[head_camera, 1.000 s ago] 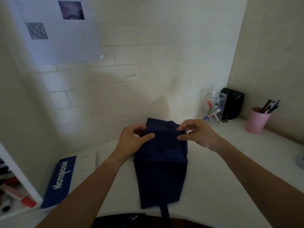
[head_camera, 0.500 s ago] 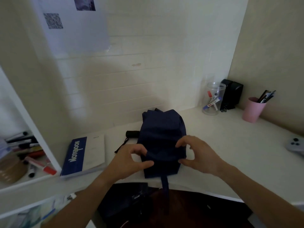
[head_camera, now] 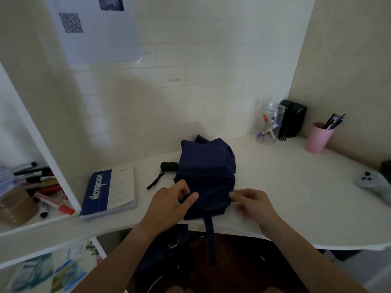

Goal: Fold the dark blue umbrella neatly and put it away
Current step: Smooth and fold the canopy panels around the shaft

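The dark blue umbrella [head_camera: 208, 174] lies bunched on the white desk [head_camera: 281, 199], its canopy folded into a loose bundle. Its black handle [head_camera: 168, 166] with a wrist cord sticks out to the left. A blue strap [head_camera: 210, 240] hangs from the bundle over the desk's front edge. My left hand [head_camera: 171, 206] pinches the canopy's near left fold between thumb and fingers. My right hand [head_camera: 251, 203] pinches the near right corner of the fabric.
A blue and white notebook [head_camera: 110, 190] lies to the left. A clear jar of markers [head_camera: 269, 126], a black box [head_camera: 293, 117] and a pink pen cup [head_camera: 318, 137] stand at the back right. A grey controller [head_camera: 374, 186] is at the far right. Left shelf holds markers [head_camera: 46, 193].
Both hands have moved from the far end of the umbrella to its near end, now gripping the fabric by the desk edge. The view has tilted down, showing the handle and shelf.
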`<state>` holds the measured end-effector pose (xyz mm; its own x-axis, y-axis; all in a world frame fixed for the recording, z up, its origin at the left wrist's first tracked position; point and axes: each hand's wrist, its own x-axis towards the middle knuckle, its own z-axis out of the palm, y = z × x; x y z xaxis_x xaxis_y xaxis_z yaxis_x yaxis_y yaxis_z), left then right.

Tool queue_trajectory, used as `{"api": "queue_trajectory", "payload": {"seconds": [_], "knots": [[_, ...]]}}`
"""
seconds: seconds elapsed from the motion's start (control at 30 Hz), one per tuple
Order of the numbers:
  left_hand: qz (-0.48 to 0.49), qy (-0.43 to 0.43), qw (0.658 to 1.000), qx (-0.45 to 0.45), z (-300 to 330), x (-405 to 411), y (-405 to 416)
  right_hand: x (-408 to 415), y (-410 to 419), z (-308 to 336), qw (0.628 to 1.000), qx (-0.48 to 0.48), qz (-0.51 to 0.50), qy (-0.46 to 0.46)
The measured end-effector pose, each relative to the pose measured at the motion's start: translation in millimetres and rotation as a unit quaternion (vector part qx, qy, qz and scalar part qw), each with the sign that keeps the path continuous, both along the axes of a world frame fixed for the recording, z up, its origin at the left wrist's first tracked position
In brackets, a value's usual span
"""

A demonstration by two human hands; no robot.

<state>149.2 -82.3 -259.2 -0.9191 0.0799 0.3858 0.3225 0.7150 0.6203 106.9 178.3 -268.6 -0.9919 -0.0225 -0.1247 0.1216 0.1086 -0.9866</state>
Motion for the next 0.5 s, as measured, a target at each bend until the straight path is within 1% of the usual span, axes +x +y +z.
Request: {"api": "queue_trajectory", "payload": {"seconds": [0.07, 0.17, 0.2, 0.23, 0.3, 0.33, 0.43, 0.5], "knots": [[-0.005, 0.011, 1.0, -0.023, -4, 1, 2, 4, -1, 1, 1.0, 0.012, 0.02, -0.02], [0.004, 0.006, 1.0, 0.001, -13, 4, 2, 11, -3, 2, 0.999, -0.023, 0.042, -0.015], [0.006, -0.003, 1.0, 0.013, -15, 5, 2, 12, -4, 1, 0.999, -0.017, 0.048, 0.012], [0.0, -0.013, 1.0, 0.017, -16, 6, 2, 13, -5, 2, 0.997, 0.012, 0.054, 0.054], [-0.033, -0.027, 0.999, -0.009, -18, 7, -1, 12, -4, 1, 0.983, 0.073, 0.081, 0.145], [-0.05, -0.024, 0.998, -0.032, -19, 7, -2, 11, -4, 0, 0.975, 0.086, 0.102, 0.178], [-0.065, 0.012, 0.995, -0.08, -19, 6, -3, 7, -3, -5, 0.961, 0.129, 0.115, 0.215], [-0.053, 0.027, 0.996, -0.068, -17, 6, -3, 4, -2, -7, 0.957, 0.164, 0.106, 0.216]]}}
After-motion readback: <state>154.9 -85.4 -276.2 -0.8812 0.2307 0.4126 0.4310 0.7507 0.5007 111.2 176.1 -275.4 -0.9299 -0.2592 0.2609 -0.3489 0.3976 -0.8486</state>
